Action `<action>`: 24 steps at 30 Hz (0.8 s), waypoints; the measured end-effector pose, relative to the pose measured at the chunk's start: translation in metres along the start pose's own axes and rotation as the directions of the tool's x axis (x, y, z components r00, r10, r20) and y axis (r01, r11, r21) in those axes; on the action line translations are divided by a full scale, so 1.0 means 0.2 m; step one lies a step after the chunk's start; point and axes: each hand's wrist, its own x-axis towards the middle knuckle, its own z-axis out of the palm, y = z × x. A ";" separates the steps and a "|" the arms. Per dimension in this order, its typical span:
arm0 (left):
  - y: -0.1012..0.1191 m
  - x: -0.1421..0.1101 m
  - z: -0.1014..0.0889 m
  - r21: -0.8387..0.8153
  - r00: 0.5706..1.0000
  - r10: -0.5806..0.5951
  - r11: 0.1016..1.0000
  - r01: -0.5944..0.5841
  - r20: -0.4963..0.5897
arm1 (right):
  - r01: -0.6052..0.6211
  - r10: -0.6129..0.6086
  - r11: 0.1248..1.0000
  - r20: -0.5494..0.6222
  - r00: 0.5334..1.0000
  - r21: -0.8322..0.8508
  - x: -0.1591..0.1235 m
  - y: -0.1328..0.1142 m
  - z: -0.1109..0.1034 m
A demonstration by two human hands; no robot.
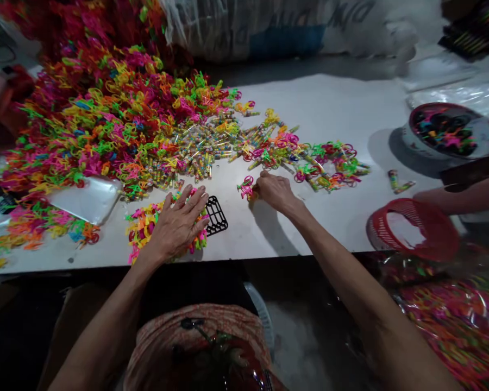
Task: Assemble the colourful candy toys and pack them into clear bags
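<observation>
My left hand [179,224] lies flat with fingers spread on a small heap of bright plastic ring pieces [142,225] near the table's front edge. A black plastic grid [215,215] sits just right of its fingertips. My right hand [274,191] reaches further out, fingers curled in a pinch on a pink plastic piece [245,188]. Beyond both hands lies a big pile of neon plastic pieces [101,125], with small candy tubes [199,149] mixed into it.
A white table [334,108] carries everything. A red basket [411,228] sits at the front right edge, a bowl of dark pieces [448,130] behind it. Another person's arm [464,195] rests at the right. A clear bag [87,198] lies left. Sacks stand at the back.
</observation>
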 end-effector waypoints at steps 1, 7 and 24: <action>0.00 0.00 0.00 -0.002 1.000 0.001 1.000 -0.001 0.003 | 0.016 -0.016 1.000 0.000 1.000 0.024 -0.01 -0.01 0.02; 0.01 0.00 -0.03 -0.011 1.000 -0.010 1.000 0.010 0.021 | 0.049 -0.051 0.919 -0.003 0.999 0.391 -0.18 -0.11 0.18; 0.02 0.00 -0.05 -0.037 0.999 -0.009 0.999 0.011 0.052 | -0.110 0.139 0.447 0.052 0.989 0.888 -0.28 -0.34 0.40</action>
